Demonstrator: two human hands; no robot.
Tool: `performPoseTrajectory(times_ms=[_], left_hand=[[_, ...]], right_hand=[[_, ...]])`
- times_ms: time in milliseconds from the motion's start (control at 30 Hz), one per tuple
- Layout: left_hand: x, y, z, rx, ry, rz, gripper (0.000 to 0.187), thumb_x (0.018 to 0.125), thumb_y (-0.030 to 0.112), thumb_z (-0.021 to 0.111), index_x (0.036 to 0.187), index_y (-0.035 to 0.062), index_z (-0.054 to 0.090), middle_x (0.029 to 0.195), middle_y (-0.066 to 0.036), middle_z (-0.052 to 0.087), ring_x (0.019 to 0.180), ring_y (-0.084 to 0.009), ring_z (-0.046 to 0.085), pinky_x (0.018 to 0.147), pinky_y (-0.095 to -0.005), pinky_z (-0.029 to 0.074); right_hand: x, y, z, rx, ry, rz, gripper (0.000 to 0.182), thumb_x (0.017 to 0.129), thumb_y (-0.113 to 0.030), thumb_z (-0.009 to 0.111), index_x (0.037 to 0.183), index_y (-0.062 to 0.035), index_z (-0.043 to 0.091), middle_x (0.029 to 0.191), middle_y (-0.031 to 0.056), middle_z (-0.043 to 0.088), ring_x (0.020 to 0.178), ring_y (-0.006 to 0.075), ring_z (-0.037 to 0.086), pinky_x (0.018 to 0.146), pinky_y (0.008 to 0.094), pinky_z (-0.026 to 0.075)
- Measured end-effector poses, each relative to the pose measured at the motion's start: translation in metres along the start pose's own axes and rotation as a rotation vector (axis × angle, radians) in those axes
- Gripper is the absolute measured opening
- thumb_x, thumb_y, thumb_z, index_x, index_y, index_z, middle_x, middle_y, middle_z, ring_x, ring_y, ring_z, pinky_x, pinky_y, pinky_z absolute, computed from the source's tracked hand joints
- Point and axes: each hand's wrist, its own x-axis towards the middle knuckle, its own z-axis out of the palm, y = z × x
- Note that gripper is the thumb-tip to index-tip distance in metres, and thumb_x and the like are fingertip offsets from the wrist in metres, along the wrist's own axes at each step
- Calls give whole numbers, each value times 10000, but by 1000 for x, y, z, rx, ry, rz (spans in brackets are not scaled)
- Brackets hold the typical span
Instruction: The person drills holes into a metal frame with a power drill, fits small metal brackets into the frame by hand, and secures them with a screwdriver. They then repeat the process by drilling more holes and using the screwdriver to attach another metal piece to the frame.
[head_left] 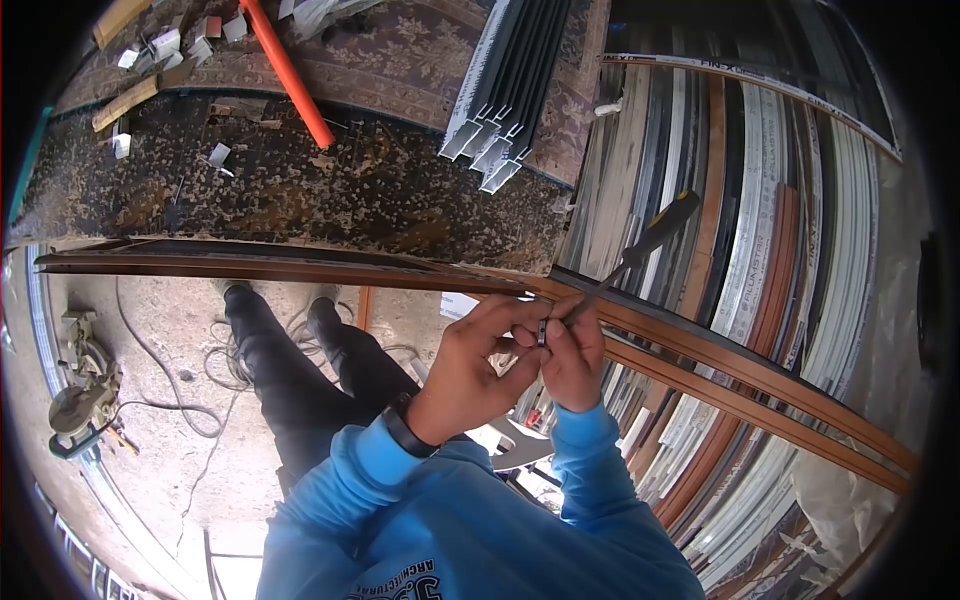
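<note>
My left hand, with a black band at the wrist, is closed in a pinch on a small metal piece that is mostly covered by fingers. My right hand meets it there, its thumb and fingertips at the same piece. Through the right hand's fingers also runs a screwdriver, its dark handle with yellow marks pointing up and away to the right. Just beyond and below the hands lies a long brown frame profile, running along the bench edge and across to the right.
A worn bench carries an orange bar, a bundle of dark channel profiles and small metal offcuts. Many long profiles are stacked at right. A power saw and cable are at left.
</note>
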Motion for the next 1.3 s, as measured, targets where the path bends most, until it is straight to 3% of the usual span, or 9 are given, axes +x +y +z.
performPoseTrajectory(times_ms=[267, 367, 467, 567, 667, 767, 867, 1067, 1300], left_hand=[[-6, -11, -8, -549, -29, -272, 231, 1034, -34, 685, 1263, -57, 672, 1089, -59, 705, 996, -129, 685, 895, -298, 593], [-7, -9, -7, -542, -50, -319, 200, 1035, -32, 681, 1234, -55, 680, 1107, -69, 720, 992, -121, 688, 869, -291, 590], [-11, -5, -6, -234, -23, -150, 184, 1043, -11, 683, 1224, -47, 688, 1088, -72, 728, 987, -119, 696, 858, -288, 593], [-10, 2, -6, -240, -7, -159, 171, 1046, 24, 701, 1202, -44, 693, 1048, -64, 732, 967, -114, 702, 835, -284, 594], [-11, -18, -9, -365, -7, -220, 178, 1043, 50, 721, 1195, -39, 695, 1029, -58, 736, 958, -115, 707, 820, -282, 595], [-15, -24, -7, -491, -6, -362, 171, 1045, 68, 726, 1176, -39, 700, 1019, -63, 743, 928, -114, 710, 817, -282, 597], [-15, -33, -5, -297, 28, -250, 166, 1052, 71, 716, 1172, -42, 699, 1029, -76, 750, 922, -112, 707, 816, -279, 591], [-12, -36, -6, -443, 6, -250, 189, 1053, 69, 715, 1208, -37, 694, 1034, -65, 752, 903, -102, 687, 803, -273, 570], [-10, -33, -14, -32, 92, -58, 141, 1021, 13, 719, 1158, -16, 731, 1045, -56, 761, 910, -100, 703, 784, -260, 574]], right_hand=[[-9, -2, -11, -54, -75, -63, 156, 1082, -110, 631, 1195, -35, 555, 1044, 73, 699, 944, 110, 662, 852, 291, 541], [-13, -1, -8, -144, -50, -105, 145, 1059, -55, 639, 1183, -19, 571, 1029, 57, 687, 934, 88, 638, 857, 275, 526], [-13, 7, -4, -109, 28, -121, 174, 1048, -22, 641, 1209, -13, 576, 1026, 46, 682, 946, 87, 635, 858, 266, 522], [-13, 1, 4, -242, 17, -204, 175, 1037, -14, 665, 1199, -7, 599, 1033, 44, 685, 946, 93, 637, 854, 268, 523], [-21, 0, 6, -377, 89, -142, 161, 1022, -11, 701, 1163, 2, 625, 1033, 45, 692, 952, 100, 642, 852, 280, 528], [-22, 2, 4, -352, 99, -213, 163, 1010, -15, 731, 1144, -1, 639, 1034, 39, 699, 941, 90, 633, 839, 276, 520], [-17, 1, -1, -447, 101, -200, 162, 1010, -32, 745, 1136, -12, 644, 1018, 27, 702, 920, 80, 626, 822, 263, 511], [-12, 3, -2, -277, 117, -87, 198, 998, -86, 766, 1114, -10, 625, 953, 54, 690, 814, 80, 617, 727, 254, 504], [-2, -13, -6, -349, 23, -13, 133, 1010, -21, 736, 1119, 5, 666, 979, 34, 719, 869, 71, 642, 785, 246, 514]])
